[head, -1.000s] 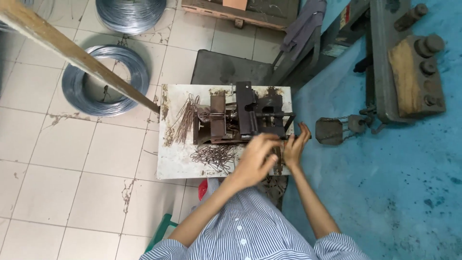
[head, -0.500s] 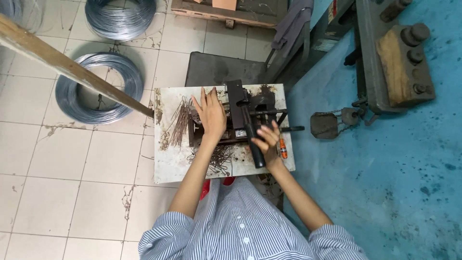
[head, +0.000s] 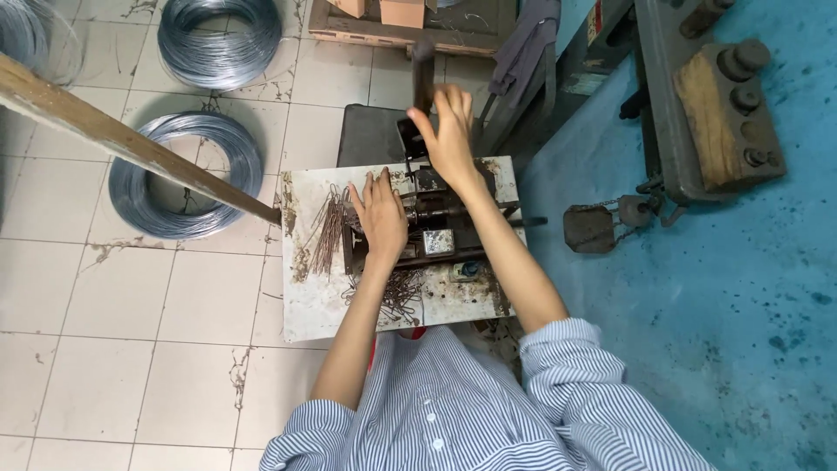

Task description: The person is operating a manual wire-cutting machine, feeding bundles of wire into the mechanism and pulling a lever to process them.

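Observation:
A small white work table (head: pixel 318 310) carries a dark metal bending tool (head: pixel 440 218) with a long black lever (head: pixel 423 74). My right hand (head: pixel 449 131) grips that lever, which is swung up and away from me. My left hand (head: pixel 382 214) lies flat on the left part of the tool, fingers spread. A pile of straight rusty wire pieces (head: pixel 327 231) lies just left of that hand. Bent wire pieces (head: pixel 399 292) lie in a heap at the table's near edge.
Two coils of grey wire (head: pixel 179 179) (head: pixel 218 39) lie on the tiled floor at left. A long wooden pole (head: pixel 131 144) slants in toward the table. A wooden pallet with boxes (head: pixel 392 22) stands behind. Heavy machinery (head: pixel 715 105) sits on the blue floor at right.
My right hand has swung the lever from the near side up and over to the far side. My left hand stays on the tool, shifted slightly toward me.

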